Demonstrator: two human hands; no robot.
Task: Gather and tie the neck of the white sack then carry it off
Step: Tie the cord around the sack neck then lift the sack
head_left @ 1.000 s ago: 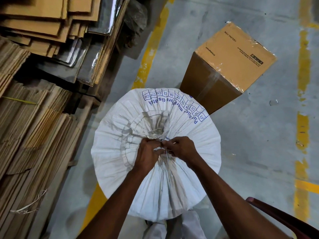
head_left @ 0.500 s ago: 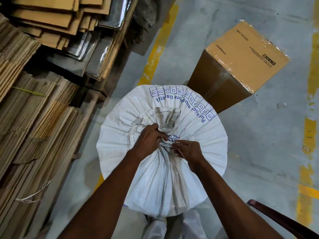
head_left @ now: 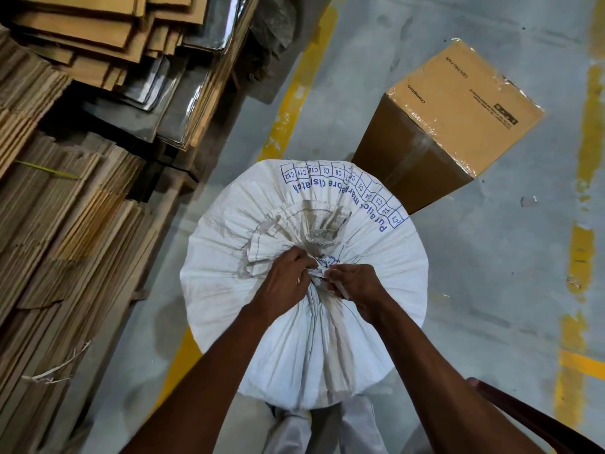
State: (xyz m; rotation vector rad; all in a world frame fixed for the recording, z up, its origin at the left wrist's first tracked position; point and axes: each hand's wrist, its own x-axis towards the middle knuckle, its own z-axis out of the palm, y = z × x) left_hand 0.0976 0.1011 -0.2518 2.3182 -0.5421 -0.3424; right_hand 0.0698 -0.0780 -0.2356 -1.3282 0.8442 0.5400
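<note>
We stand over the sack (head_left: 304, 290), which sits on the floor (head_left: 491, 290) right before our legs. Our left hand (head_left: 283, 283) and right hand (head_left: 358, 286) meet on its gathered neck (head_left: 319, 267). Behind it, to the right, a carton (head_left: 451, 116) touches the sack. Stacked cardboard sheets (head_left: 65, 191) lie along the left.

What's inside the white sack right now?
Cannot be seen: the white sack bulges full, but its neck is bunched shut under the left hand and right hand.
</note>
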